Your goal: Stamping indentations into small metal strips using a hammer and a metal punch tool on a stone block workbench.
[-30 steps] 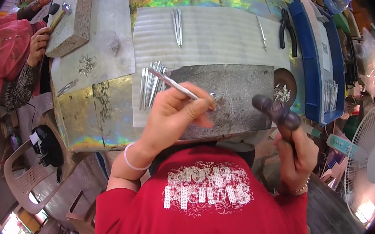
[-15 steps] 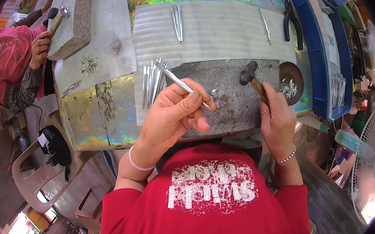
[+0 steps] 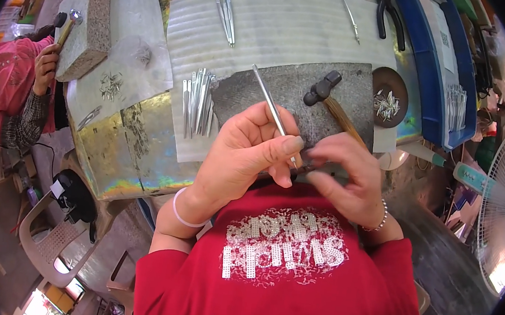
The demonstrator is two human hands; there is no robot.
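Note:
My left hand pinches a slim silver metal rod between thumb and fingers, its far end pointing up and away over a dark stone slab. Close to the rod's lower end, my right hand has its thumb and fingers apart; they are slightly blurred. A hammer with a dark head and wooden handle lies on the slab, its handle end partly behind my right hand. Left of the slab sits a row of similar silver strips.
Small silver pieces fill a brown dish at the right. Pliers and a blue tray lie beyond it; a fan stands far right. Several strips rest on white foam. At left, a co-worker's hand holds a hammer by a granite block.
My right hand has let go of the hammer, now lying on the slab, and moved left toward my left hand. The rod has been turned to point more away from me.

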